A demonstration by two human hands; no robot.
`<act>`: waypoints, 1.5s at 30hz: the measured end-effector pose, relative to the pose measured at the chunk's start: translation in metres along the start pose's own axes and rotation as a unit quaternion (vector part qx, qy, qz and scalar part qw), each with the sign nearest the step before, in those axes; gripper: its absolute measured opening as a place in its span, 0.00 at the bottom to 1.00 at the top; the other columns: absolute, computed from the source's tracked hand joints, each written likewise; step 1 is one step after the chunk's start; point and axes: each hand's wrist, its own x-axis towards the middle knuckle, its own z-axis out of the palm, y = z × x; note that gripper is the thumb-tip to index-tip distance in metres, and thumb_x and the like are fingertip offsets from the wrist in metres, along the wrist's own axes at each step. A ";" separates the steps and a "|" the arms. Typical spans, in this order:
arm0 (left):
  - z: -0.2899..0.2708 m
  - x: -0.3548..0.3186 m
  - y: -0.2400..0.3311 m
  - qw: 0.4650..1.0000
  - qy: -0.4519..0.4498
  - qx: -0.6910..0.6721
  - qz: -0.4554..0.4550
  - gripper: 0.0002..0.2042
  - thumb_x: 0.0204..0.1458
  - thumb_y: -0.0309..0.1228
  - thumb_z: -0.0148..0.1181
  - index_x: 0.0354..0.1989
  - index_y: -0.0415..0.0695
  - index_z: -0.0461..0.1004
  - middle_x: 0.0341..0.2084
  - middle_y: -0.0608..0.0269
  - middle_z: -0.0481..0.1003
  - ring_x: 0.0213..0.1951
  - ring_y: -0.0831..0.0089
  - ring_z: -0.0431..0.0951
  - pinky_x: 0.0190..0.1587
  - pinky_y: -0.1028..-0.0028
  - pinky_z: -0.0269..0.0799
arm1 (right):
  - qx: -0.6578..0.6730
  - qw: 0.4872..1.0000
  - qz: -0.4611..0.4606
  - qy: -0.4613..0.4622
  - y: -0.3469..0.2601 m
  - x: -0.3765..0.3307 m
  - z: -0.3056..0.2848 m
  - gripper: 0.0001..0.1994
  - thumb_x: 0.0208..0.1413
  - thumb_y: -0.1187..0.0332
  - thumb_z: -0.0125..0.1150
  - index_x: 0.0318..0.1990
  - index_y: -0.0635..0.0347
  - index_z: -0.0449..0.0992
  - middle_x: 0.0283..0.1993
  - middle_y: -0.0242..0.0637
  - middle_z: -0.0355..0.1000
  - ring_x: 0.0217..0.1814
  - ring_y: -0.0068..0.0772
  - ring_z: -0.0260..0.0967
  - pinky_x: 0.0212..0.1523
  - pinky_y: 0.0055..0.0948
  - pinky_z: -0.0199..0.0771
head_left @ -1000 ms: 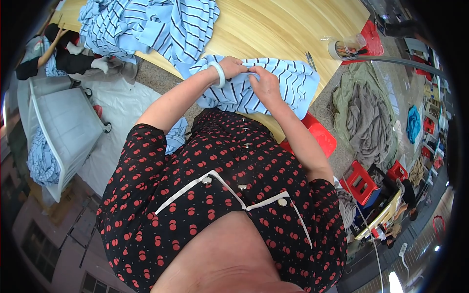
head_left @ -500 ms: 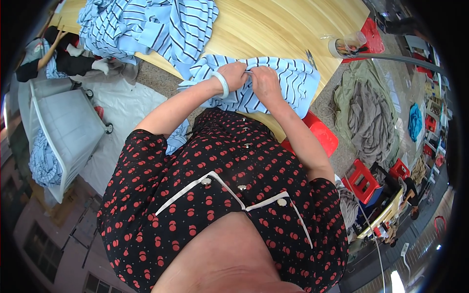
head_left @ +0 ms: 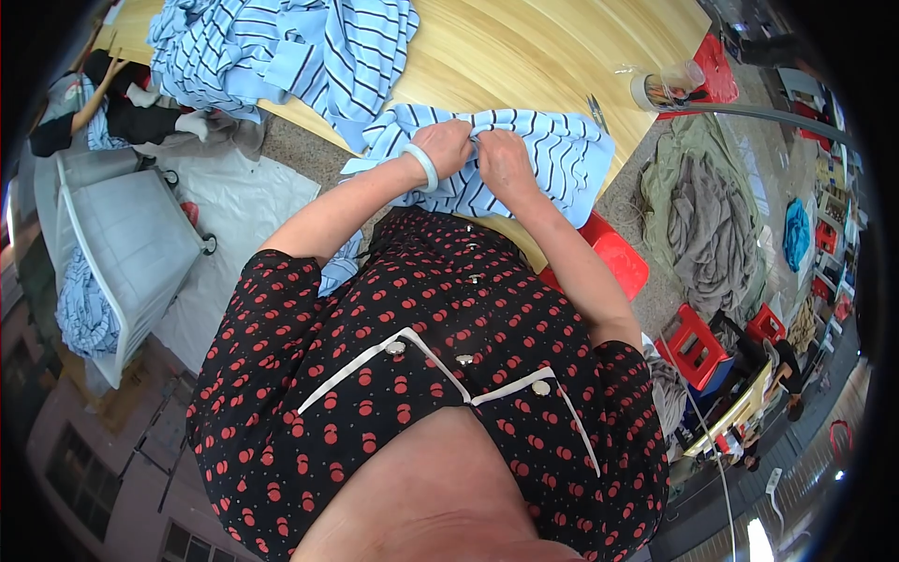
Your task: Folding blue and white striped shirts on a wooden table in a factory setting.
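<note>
Tabletop (head_left: 524, 56) bears cloth (head_left: 571, 164) (striped) beneath both hands (head_left: 443, 148) (head_left: 506, 162).

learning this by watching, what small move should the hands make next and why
I'd probably ease the right hand slightly rightward along the striped cloth: that hand and the left hand grip the cloth close together, and more of it spreads out to the right.

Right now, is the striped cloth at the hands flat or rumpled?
Rumpled: the cloth gathers in folds around the left hand and right hand, its stripes bending; its right end lies smoother.
</note>
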 end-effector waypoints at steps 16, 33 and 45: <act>-0.005 -0.002 -0.015 0.992 0.022 -0.059 0.113 0.06 0.42 0.27 0.44 0.25 0.38 0.64 0.22 0.49 0.66 0.28 0.52 0.67 0.30 0.61 0.62 | 0.097 0.994 0.045 -0.031 0.005 0.004 -0.008 0.06 0.41 0.74 0.46 0.28 0.63 0.68 0.26 0.44 0.65 0.30 0.44 0.63 0.30 0.36 0.62; -0.023 0.028 -0.035 0.961 -0.221 -0.167 -0.022 0.10 0.40 0.33 0.49 0.25 0.39 0.71 0.15 0.59 0.69 0.21 0.74 0.66 0.27 0.76 0.62 | -0.004 0.990 -0.063 -0.127 0.019 -0.003 -0.033 0.04 0.40 0.70 0.54 0.24 0.59 0.70 0.25 0.36 0.65 0.31 0.36 0.61 0.36 0.29 0.58; 0.018 0.085 -0.029 0.909 -0.397 -0.086 0.093 0.12 0.34 0.34 0.54 0.29 0.42 0.72 0.20 0.63 0.71 0.24 0.76 0.67 0.29 0.77 0.62 | 0.044 0.993 0.014 -0.106 0.017 -0.004 -0.033 0.05 0.45 0.72 0.48 0.29 0.62 0.68 0.26 0.43 0.65 0.30 0.43 0.64 0.31 0.34 0.64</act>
